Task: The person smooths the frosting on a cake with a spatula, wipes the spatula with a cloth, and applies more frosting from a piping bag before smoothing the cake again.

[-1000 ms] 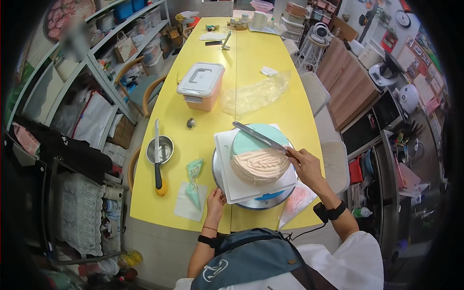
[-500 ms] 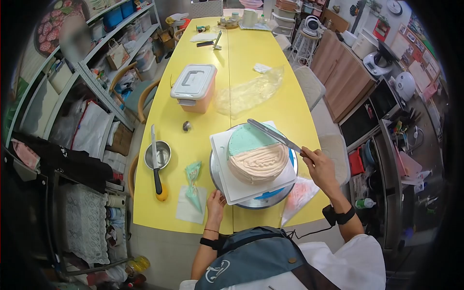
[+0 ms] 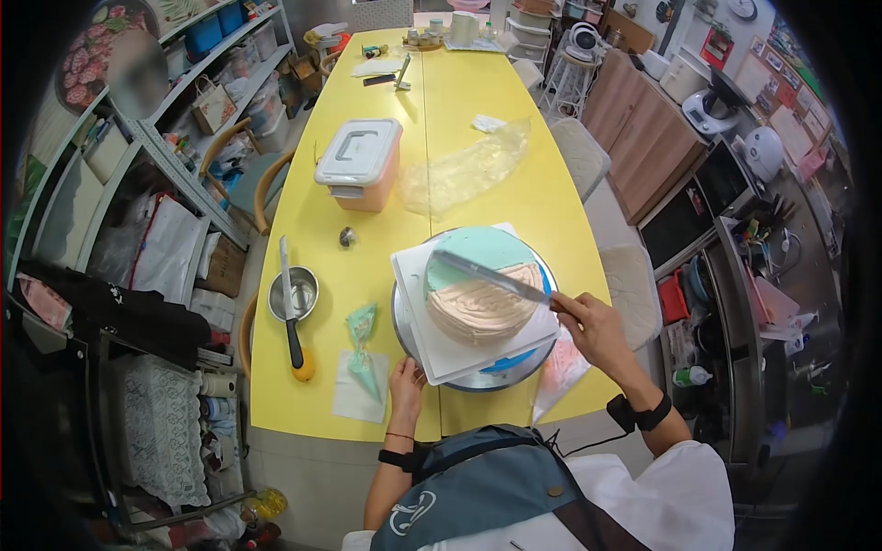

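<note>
A round cake has mint-green frosting on its far part and ridged pale pink frosting on its near part. It sits on a white square board on a metal turntable. My right hand is closed round the handle of an icing spatula, whose blade slants over the cake along the border of the two colours. At the turntable's near left rim, my left hand has its fingers curled against the edge. A green piping bag lies left of that hand; a pink piping bag lies right of the turntable.
A steel bowl at left has a black-handled knife across it. Farther up the yellow table are a piping nozzle, a lidded container and a crumpled plastic sheet. Chairs flank the table.
My right hand has moved a little left and nearer to me; the spatula blade has come from the cake's far edge across its middle. My left hand stays at the turntable rim.
</note>
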